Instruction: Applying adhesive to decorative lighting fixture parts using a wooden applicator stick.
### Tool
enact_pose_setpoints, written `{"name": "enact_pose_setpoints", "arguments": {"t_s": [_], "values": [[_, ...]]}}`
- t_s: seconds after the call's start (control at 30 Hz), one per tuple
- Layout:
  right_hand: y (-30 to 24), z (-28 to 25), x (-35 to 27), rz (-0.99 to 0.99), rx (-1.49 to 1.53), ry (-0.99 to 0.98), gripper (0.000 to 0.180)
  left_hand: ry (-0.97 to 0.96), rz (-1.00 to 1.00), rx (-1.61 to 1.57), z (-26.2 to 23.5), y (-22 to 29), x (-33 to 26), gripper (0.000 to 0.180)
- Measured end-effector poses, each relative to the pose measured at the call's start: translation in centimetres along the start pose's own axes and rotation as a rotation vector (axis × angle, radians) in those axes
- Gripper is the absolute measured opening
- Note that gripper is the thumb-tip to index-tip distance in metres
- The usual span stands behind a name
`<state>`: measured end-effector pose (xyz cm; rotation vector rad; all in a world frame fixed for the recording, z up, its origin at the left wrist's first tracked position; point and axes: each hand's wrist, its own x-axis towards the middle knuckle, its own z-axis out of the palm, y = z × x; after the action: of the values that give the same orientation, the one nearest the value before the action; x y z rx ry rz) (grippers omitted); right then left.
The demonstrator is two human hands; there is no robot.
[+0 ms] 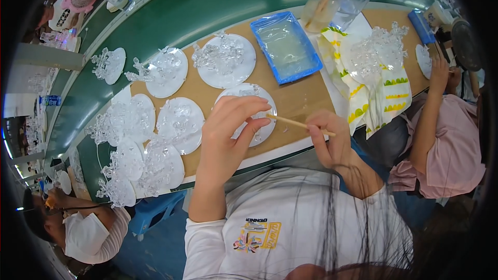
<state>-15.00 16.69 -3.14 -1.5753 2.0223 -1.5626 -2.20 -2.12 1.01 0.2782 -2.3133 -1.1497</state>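
My right hand (332, 137) pinches a thin pale wooden stick (290, 121) near its thicker end. The stick slants up and left toward my left hand (228, 129), whose thumb and fingertips come together at the stick's tip. Whether a small clear piece sits between those left fingertips is too fine to make out. Under the fingers lies a round white disc (265, 98), partly hidden by my left hand. More white discs with clear, glassy branching pieces on top stand to the left, among them one disc (228, 72) just behind and another (181, 124) beside my left hand.
Behind my hands sits a blue-rimmed tray (286, 46) with something clear inside. A bottle with a stick in it (322, 5) and a white-capped bottle (354, 2) stand back right. A patterned cloth (373, 88) bears clear pieces (378, 52). Other people (441, 135) sit at either side.
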Motion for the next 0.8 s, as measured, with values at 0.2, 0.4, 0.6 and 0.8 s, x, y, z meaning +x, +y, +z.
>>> {"name": "enact_pose_setpoints", "arguments": {"t_s": [0.2, 0.4, 0.6, 0.8], "values": [[-0.4, -0.4, -1.1, 0.012, -0.012, 0.019, 0.003, -0.011, 0.018, 0.020, -0.2, 0.1, 0.2, 0.027], [-0.4, 2.0, -1.8, -0.064, 0.005, 0.044, 0.006, 0.007, 0.008, 0.007, 0.0, 0.0, 0.2, 0.025], [-0.9, 1.5, -1.7, 0.062, 0.068, -0.023, 0.007, 0.004, 0.046, 0.004, -0.1, -0.4, 0.2, 0.025], [-0.6, 0.8, -2.4, 0.080, 0.139, -0.006, 0.004, -0.002, 0.010, -0.017, -0.1, -0.1, 0.1, 0.026]]}}
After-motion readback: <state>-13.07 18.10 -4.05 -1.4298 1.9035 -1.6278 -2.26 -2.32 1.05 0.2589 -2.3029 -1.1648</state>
